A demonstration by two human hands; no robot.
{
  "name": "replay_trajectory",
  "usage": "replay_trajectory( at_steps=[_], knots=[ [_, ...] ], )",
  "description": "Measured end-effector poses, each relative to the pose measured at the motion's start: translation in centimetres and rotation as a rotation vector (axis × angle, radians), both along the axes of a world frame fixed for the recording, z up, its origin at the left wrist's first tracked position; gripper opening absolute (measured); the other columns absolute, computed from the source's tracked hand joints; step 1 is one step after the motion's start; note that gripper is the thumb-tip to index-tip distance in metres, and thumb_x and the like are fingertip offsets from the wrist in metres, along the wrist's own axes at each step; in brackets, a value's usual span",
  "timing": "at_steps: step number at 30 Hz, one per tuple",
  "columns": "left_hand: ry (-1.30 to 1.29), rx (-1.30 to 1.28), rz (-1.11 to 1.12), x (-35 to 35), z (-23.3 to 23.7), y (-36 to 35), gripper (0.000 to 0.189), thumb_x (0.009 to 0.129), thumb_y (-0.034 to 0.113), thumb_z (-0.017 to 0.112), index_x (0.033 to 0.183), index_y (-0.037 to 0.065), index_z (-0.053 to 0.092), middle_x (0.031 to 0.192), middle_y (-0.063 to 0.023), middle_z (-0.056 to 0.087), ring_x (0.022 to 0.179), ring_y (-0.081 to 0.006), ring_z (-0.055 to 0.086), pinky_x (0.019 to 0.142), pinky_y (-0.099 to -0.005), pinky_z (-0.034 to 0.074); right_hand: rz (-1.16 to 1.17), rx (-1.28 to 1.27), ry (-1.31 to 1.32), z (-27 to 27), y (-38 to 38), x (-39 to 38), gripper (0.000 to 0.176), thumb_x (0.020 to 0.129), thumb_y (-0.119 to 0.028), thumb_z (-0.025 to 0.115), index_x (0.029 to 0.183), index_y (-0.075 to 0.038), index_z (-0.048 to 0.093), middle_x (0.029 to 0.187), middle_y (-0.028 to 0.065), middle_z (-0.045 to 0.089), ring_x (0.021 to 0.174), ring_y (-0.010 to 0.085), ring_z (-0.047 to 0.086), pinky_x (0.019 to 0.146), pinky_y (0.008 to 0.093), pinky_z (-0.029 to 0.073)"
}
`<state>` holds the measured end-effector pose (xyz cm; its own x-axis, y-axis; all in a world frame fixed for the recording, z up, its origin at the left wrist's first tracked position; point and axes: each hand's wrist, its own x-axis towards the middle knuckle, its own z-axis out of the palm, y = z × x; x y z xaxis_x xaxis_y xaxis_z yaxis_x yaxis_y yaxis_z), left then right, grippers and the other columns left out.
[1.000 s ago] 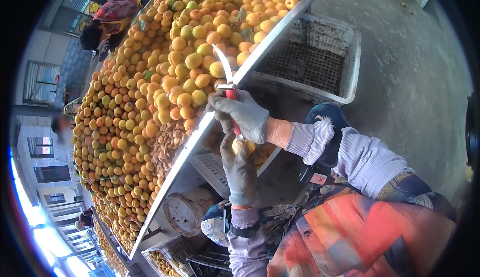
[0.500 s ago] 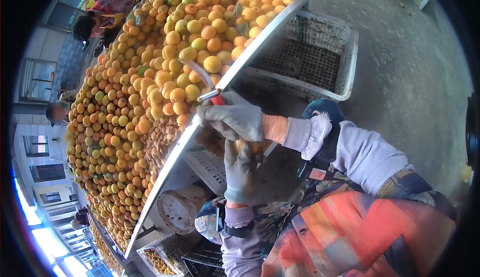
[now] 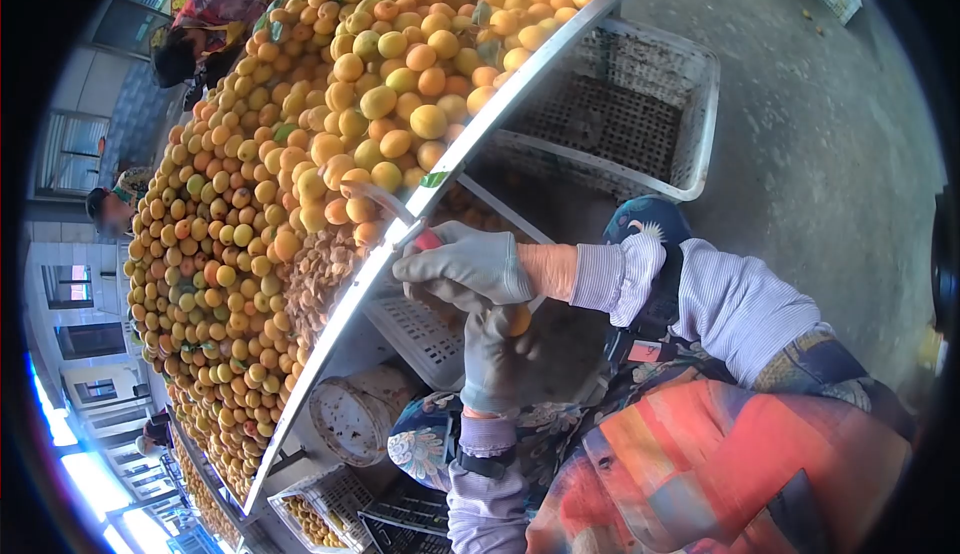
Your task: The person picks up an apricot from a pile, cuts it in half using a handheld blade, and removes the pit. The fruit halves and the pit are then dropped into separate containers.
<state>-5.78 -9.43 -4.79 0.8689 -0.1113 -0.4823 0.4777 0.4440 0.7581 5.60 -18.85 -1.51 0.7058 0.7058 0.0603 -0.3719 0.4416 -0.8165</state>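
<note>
My right hand (image 3: 455,269), in a grey glove, is closed on a knife with a red handle (image 3: 427,240) and a thin curved blade (image 3: 378,197). The blade points over the metal table edge (image 3: 345,314) toward the apricots (image 3: 400,109). Just below it, my gloved left hand (image 3: 490,364) is curled round an orange apricot (image 3: 517,320), only partly visible between the fingers. The two hands are close together, right above left. A heap of small brown pieces (image 3: 322,272), perhaps apricot stones, lies on the table beside the knife.
A white crate (image 3: 705,124) stands on the floor past the table edge. Under the edge are another white crate (image 3: 430,339), a dirty white bucket (image 3: 345,422) and a crate of small yellowish pieces (image 3: 335,499). Other people (image 3: 205,34) are across the table.
My right hand has drawn the knife back and slightly down, off the fruit pile. My left hand has moved a little lower and right with the apricot. A green mark on the table edge is now uncovered.
</note>
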Motion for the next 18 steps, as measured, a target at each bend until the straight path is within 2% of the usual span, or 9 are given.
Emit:
replay_trajectory(
  at_steps=[2, 3, 4, 6, 9, 13, 15, 16, 18],
  knots=[
    [-0.005, -0.04, 0.036, 0.4, -0.4, -0.5, 0.016, 0.093, 0.025, 0.053, 0.101, 0.012, 0.056, 0.076, 0.0, 0.052, 0.057, -0.0094, 0.046, 0.049, -0.024, 0.039, -0.025, -0.093, 0.207, 1.7, -0.8, -0.1, 0.021, 0.093, -0.027, 0.06, 0.093, -0.006, 0.06, 0.065, -0.006, 0.051, 0.051, 0.0029, 0.046, 0.044, 0.0176, 0.037],
    [-0.001, -0.076, 0.071, 0.5, -0.5, -0.8, 0.015, 0.097, 0.026, 0.048, 0.102, 0.013, 0.053, 0.074, 0.0018, 0.05, 0.054, -0.0057, 0.042, 0.046, -0.0208, 0.035, -0.032, -0.094, 0.314, 1.2, -0.7, 0.0, 0.015, 0.089, -0.022, 0.062, 0.094, -0.008, 0.064, 0.084, -0.0048, 0.057, 0.079, 0.0037, 0.051, 0.069, 0.0209, 0.042],
    [0.002, -0.076, 0.068, 0.5, -0.5, -1.3, 0.015, 0.097, 0.026, 0.048, 0.102, 0.013, 0.053, 0.074, 0.0018, 0.05, 0.054, -0.0057, 0.042, 0.046, -0.0208, 0.035, -0.035, -0.093, 0.318, 1.2, -0.7, 0.0, 0.015, 0.089, -0.022, 0.062, 0.094, -0.008, 0.064, 0.084, -0.0048, 0.057, 0.079, 0.0037, 0.051, 0.069, 0.0209, 0.042],
    [0.127, -0.177, 0.289, 1.1, 0.7, -2.6, 0.015, 0.099, 0.023, 0.043, 0.106, 0.013, 0.052, 0.074, 0.0019, 0.049, 0.053, -0.0041, 0.042, 0.043, -0.0198, 0.033, -0.145, -0.06, 0.424, 1.8, -0.3, 0.2, 0.021, 0.094, -0.028, 0.058, 0.091, -0.008, 0.058, 0.056, -0.0092, 0.041, 0.041, 0.0009, 0.036, 0.036, 0.0171, 0.028],
    [-0.058, -0.084, 0.202, 0.8, -1.3, -1.8, 0.035, 0.096, 0.048, 0.051, 0.108, 0.015, 0.054, 0.087, 0.0018, 0.055, 0.063, -0.0052, 0.048, 0.048, -0.0167, 0.038, -0.166, 0.023, 0.416, 1.6, -0.4, 0.1, 0.021, 0.095, -0.029, 0.056, 0.091, -0.008, 0.057, 0.055, -0.009, 0.039, 0.04, 0.0017, 0.034, 0.035, 0.0186, 0.026],
    [-0.016, -0.084, 0.291, 0.4, -0.3, -2.8, 0.04, 0.097, 0.049, 0.047, 0.108, 0.012, 0.055, 0.085, 0.0014, 0.055, 0.064, -0.007, 0.049, 0.051, -0.019, 0.039, -0.149, 0.011, 0.479, 1.3, -0.6, 0.3, 0.023, 0.095, -0.03, 0.056, 0.088, -0.008, 0.056, 0.053, -0.009, 0.037, 0.04, 0.0029, 0.033, 0.036, 0.0198, 0.025],
    [-0.054, -0.14, 0.429, 0.3, 0.9, -3.7, 0.05, 0.084, 0.008, 0.06, 0.13, 0.007, 0.041, 0.079, -0.0008, 0.055, 0.06, -0.0107, 0.054, 0.052, -0.0196, 0.042, -0.105, 0.01, 0.586, 0.3, -0.5, 1.0, 0.024, 0.092, -0.031, 0.061, 0.104, -0.01, 0.059, 0.081, -0.0048, 0.056, 0.069, 0.0026, 0.05, 0.06, 0.0198, 0.041],
    [-0.052, -0.137, 0.43, 0.3, 1.5, -3.8, 0.05, 0.084, 0.008, 0.06, 0.13, 0.007, 0.041, 0.079, -0.0008, 0.055, 0.06, -0.0107, 0.054, 0.052, -0.0196, 0.042, -0.104, 0.012, 0.589, -0.2, -0.4, 1.0, 0.024, 0.092, -0.031, 0.061, 0.104, -0.01, 0.059, 0.081, -0.0048, 0.056, 0.069, 0.0026, 0.05, 0.06, 0.0198, 0.041],
    [-0.002, -0.05, 0.495, 0.6, 2.4, -3.8, 0.07, 0.075, 0.001, 0.065, 0.138, 0.005, 0.034, 0.08, -0.0026, 0.056, 0.067, -0.015, 0.056, 0.058, -0.0226, 0.046, -0.139, -0.005, 0.608, 1.2, -0.8, 0.9, 0.024, 0.094, -0.03, 0.057, 0.087, -0.007, 0.057, 0.054, -0.0082, 0.038, 0.04, 0.0033, 0.034, 0.036, 0.0201, 0.026]
  ],
)
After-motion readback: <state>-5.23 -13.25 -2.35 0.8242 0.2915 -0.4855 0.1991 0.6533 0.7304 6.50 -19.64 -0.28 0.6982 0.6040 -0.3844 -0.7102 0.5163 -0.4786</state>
